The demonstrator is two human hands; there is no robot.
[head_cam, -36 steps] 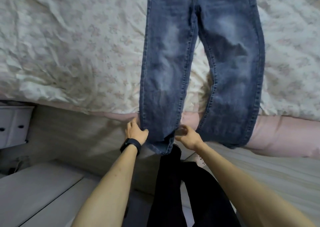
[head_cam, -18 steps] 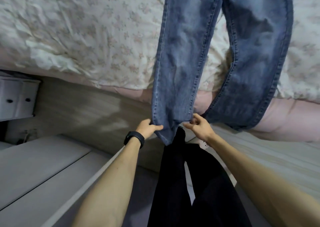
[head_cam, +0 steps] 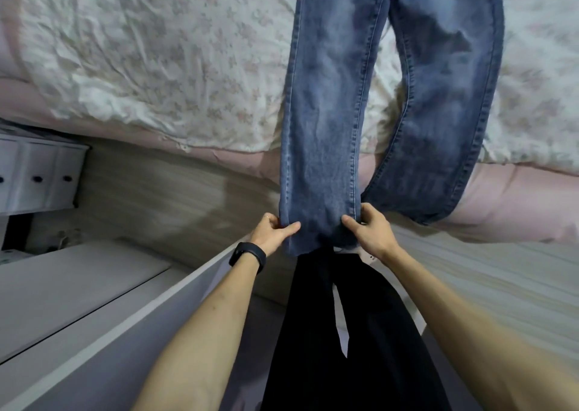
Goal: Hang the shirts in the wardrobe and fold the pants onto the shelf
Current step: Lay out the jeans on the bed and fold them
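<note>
Blue jeans point(head_cam: 326, 103) lie flat on the bed, legs pointing toward me and hanging over the bed edge. My left hand point(head_cam: 273, 231), with a black band on its wrist, pinches the left side of the left leg's hem. My right hand point(head_cam: 369, 229) pinches the right side of the same hem. The jeans' other leg point(head_cam: 448, 129) lies loose to the right. The waistband is out of view at the top.
The bed carries a crumpled white floral cover point(head_cam: 150, 60) over a pink sheet point(head_cam: 517, 204). My black-trousered legs point(head_cam: 354, 341) stand below the hands. A white drawer unit point(head_cam: 37, 175) sits at the left, a white panel point(head_cam: 94, 326) at lower left.
My view shifted, so the jeans sit further right and higher. My right hand went from open beside the left leg's hem to gripping it; the left hand kept hold of that hem.
</note>
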